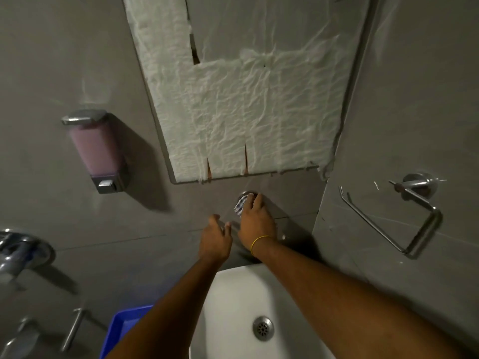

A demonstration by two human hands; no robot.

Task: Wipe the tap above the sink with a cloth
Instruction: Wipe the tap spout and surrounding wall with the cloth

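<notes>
A chrome tap (245, 194) juts from the grey wall above the white sink (233, 301); only its round wall plate shows. My right hand (255, 221), a yellow band at its wrist, presses a blue-and-white checked cloth (239, 206) over the tap and hides the spout. Just to its left, my left hand (215, 239) hovers beside the tap with fingers spread, holding nothing. The sink's metal drain (263, 328) lies below.
A mirror covered in crumpled white paper (241, 104) hangs above the tap. A soap dispenser (94, 149) with pink liquid is mounted at left. A metal paper holder (404, 216) sits on the right wall. Chrome fittings (18, 252) and a blue bin (124, 330) are lower left.
</notes>
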